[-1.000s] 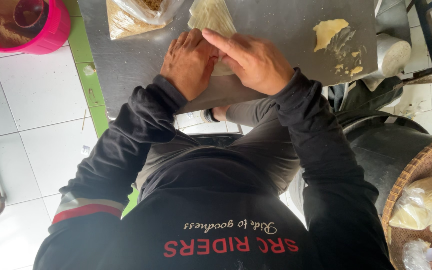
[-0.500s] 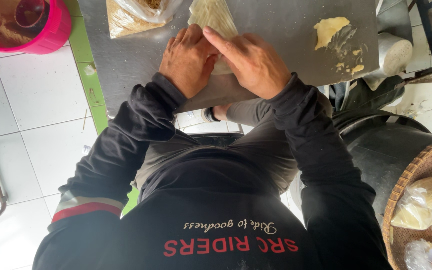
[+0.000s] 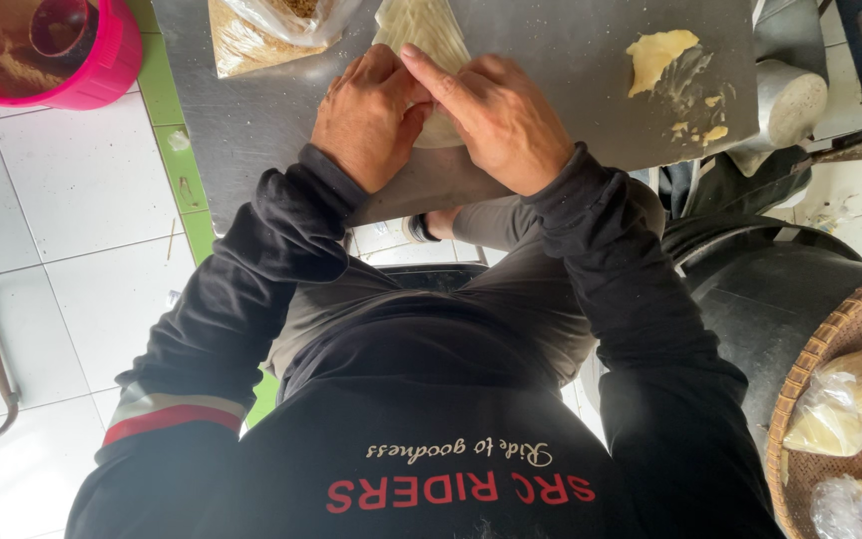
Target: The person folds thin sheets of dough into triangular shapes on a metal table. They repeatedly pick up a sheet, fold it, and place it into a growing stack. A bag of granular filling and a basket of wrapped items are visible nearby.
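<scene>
Hands are both down on a pale thin wrapper sheet (image 3: 421,40) lying on the metal tabletop (image 3: 551,60), close to its near edge. Left hand (image 3: 369,115) is curled with the fingers bent in, pressing on the folded part; right hand (image 3: 496,120) lies just beside it, touching it, with the index finger stretched across toward the left knuckles. Looks like both are pinching or rolling the sheet, though the actual grip is hidden under the fingers, so can't tell for sure. My guess is the sheet is very light, soft and floppy, tears easily, probably a bit tacky, so best handled at the folded edge with flat fingertips rather than tugged at a corner. A plastic bag (image 3: 271,30) with brownish stuff sits at the far edge, a smear of yellow paste (image 3: 658,55) toward the right far corner. Pink bowl (image 3: 62,50) is off on the tiled floor, woven basket (image 3: 840,399) with bagged pieces to the right.
</scene>
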